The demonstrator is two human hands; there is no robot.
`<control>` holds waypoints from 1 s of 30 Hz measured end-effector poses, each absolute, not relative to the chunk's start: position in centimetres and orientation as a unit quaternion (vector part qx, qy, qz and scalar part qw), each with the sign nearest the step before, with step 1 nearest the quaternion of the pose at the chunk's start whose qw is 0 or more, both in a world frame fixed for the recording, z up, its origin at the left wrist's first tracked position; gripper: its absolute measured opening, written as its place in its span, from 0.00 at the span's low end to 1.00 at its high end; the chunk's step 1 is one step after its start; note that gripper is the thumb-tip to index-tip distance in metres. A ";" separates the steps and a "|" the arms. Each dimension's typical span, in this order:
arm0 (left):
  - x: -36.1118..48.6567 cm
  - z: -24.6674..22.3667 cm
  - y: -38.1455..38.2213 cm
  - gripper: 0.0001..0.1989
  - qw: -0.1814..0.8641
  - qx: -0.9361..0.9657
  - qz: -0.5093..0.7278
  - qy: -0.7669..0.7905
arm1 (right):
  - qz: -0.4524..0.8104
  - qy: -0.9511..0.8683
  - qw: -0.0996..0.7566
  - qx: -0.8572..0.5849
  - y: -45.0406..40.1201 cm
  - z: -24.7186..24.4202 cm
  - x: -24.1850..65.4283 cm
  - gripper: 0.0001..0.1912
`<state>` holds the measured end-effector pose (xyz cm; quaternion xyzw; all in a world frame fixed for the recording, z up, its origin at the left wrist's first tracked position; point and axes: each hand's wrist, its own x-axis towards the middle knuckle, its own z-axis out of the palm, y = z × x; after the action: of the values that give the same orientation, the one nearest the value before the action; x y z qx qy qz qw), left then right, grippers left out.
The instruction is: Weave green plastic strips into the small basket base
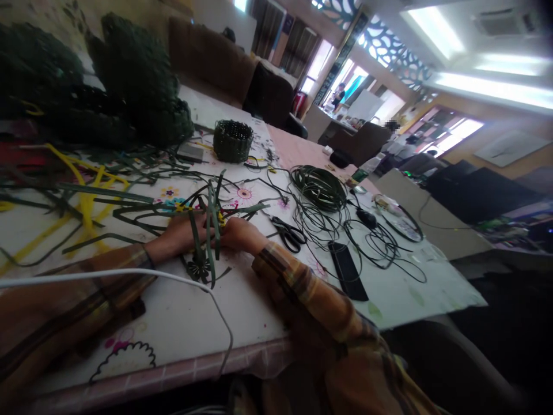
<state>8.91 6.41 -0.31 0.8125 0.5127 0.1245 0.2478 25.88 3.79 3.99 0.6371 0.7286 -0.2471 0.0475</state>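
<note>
Dark green flat strips (211, 202), crossing one another with their ends sticking out, lie between my two hands over the table. My left hand (184, 231) is closed on them from the left, its fingers partly covered by hanging strips. From the other side, my right hand (241, 233) pinches the same piece, close to a small yellow bit (222, 219). Exactly where the fingertips meet the strips is hidden. Just right of my right hand, black-handled scissors (290, 234) lie on the flowered tablecloth (259, 288).
Loose yellow strips (87, 202) and green strips cover the left side. A woven dark green basket (232, 142) stands behind. To the right are a coil of green strip (318, 187) and a black phone-like slab (348, 271). A white cable (129, 271) crosses above my left forearm.
</note>
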 end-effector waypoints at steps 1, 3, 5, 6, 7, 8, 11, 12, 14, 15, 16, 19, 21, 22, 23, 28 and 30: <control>8.9 0.0 6.2 0.18 0.251 0.814 0.126 0.509 | -0.254 0.727 0.045 0.636 3.8 3.8 25.9 0.23; 8.4 0.5 5.5 0.18 0.261 0.817 0.129 0.498 | -0.265 0.730 0.040 0.628 3.8 3.6 26.1 0.23; 7.2 0.9 4.7 0.20 0.268 0.831 0.141 0.468 | -0.263 0.733 0.036 0.627 3.7 3.5 26.3 0.24; 6.4 0.9 4.2 0.21 0.266 0.841 0.148 0.447 | -0.259 0.733 0.033 0.627 3.6 3.5 26.3 0.25; 5.6 0.9 3.7 0.21 0.257 0.854 0.156 0.424 | -0.255 0.733 0.031 0.629 3.6 3.5 26.3 0.26; 4.8 0.9 3.3 0.21 0.246 0.864 0.159 0.409 | -0.250 0.733 0.029 0.632 3.4 3.5 26.3 0.27; 3.5 0.4 2.3 0.19 0.225 0.878 0.147 0.396 | -0.248 0.736 0.019 0.629 3.1 3.7 26.2 0.27; 3.4 0.3 2.1 0.19 0.219 0.878 0.147 0.398 | -0.248 0.738 0.017 0.628 3.1 3.7 26.2 0.26; 3.7 0.2 1.8 0.20 0.206 0.879 0.157 0.401 | -0.245 0.744 0.017 0.621 3.1 3.6 26.2 0.25; 3.9 0.2 1.7 0.21 0.200 0.880 0.162 0.400 | -0.243 0.748 0.020 0.617 3.2 3.5 26.2 0.24; 4.2 0.3 1.6 0.21 0.197 0.881 0.164 0.398 | -0.241 0.751 0.023 0.614 3.3 3.4 26.3 0.23; 4.9 0.8 1.3 0.24 0.200 0.884 0.151 0.395 | -0.232 0.761 0.015 0.606 3.5 2.9 26.4 0.23; 5.0 1.1 1.2 0.25 0.208 0.880 0.147 0.401 | -0.229 0.764 0.005 0.604 3.6 2.8 26.4 0.24; 5.0 1.2 1.3 0.25 0.212 0.879 0.147 0.402 | -0.231 0.764 0.001 0.603 3.5 2.8 26.5 0.24; 4.8 1.3 1.5 0.24 0.216 0.878 0.148 0.400 | -0.235 0.763 -0.002 0.602 3.5 2.8 26.5 0.24; 3.5 1.6 3.0 0.20 0.254 0.897 0.112 0.343 | -0.243 0.753 0.005 0.612 3.0 3.4 26.4 0.26; 3.2 1.7 3.3 0.19 0.260 0.904 0.101 0.324 | -0.237 0.752 0.015 0.615 2.9 3.6 26.4 0.26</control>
<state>3.23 3.35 1.68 0.9040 0.3238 0.1010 0.2602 26.38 2.87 3.63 0.6154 0.7517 -0.2367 0.0147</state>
